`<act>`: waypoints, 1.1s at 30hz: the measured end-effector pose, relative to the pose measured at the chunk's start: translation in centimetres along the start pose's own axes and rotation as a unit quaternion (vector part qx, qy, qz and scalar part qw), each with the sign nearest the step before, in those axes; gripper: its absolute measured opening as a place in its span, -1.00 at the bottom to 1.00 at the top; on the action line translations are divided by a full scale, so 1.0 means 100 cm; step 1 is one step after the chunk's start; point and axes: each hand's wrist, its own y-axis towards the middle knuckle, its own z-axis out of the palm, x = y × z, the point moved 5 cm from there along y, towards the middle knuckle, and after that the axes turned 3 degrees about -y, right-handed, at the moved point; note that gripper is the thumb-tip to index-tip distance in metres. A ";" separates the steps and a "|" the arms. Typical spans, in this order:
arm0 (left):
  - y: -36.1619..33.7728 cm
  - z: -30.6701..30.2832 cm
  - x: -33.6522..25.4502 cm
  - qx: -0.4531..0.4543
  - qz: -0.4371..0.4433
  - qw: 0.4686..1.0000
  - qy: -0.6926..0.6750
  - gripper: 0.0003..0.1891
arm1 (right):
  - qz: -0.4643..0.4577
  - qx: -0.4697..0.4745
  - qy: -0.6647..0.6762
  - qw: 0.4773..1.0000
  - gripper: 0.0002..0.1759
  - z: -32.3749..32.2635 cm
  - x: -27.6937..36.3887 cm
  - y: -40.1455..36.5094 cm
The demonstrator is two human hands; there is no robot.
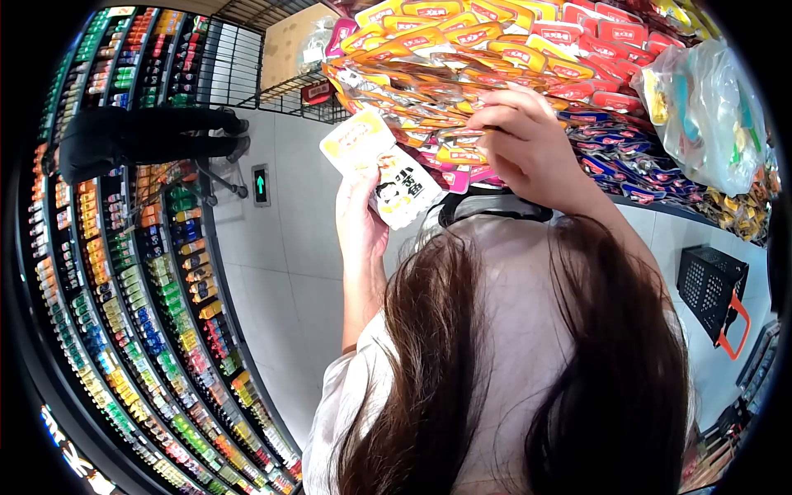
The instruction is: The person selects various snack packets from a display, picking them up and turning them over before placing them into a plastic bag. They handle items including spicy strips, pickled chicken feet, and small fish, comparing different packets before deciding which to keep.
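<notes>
My left hand [360, 216] holds a white and yellow snack packet [381, 165] raised in front of a display bin. My right hand [524, 142] reaches into the heap of small snack packets [462, 66] in that bin, fingers curled on an orange packet [462, 136] at the edge of the heap. Long dark hair and a white shirt fill the lower middle of the view and hide what lies below the hands.
Long shelves of bottled drinks [140, 289] line the left side along a white tiled aisle. Another person in black with a cart [140, 140] stands far up the aisle. A black basket with an orange handle [714, 293] sits on the floor at right. A clear bag of sweets [709, 107] lies at upper right.
</notes>
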 end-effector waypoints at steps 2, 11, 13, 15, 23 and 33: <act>0.001 0.002 0.000 0.004 0.004 1.000 0.004 -0.64 | 0.016 -0.036 0.036 0.999 -0.85 -0.006 -0.001 0.002; -0.003 0.020 -0.003 0.031 0.046 0.998 0.040 -0.59 | 0.229 -0.122 0.303 0.917 -0.84 -0.032 -0.026 0.011; -0.005 0.029 0.002 0.051 0.025 0.997 0.053 -0.61 | 0.258 -0.114 0.320 0.904 -0.78 -0.026 -0.031 0.013; -0.007 0.040 0.006 0.052 0.021 0.996 0.066 -0.63 | 0.257 -0.112 0.376 0.883 -0.79 -0.022 -0.029 0.018; -0.019 0.077 0.017 0.137 -0.050 0.989 -0.020 -0.56 | 0.305 -0.048 0.451 0.837 -0.84 0.007 -0.038 0.016; -0.011 0.065 0.021 0.098 0.028 0.993 0.060 -0.49 | 0.398 -0.047 0.471 0.786 -0.80 0.012 -0.034 -0.009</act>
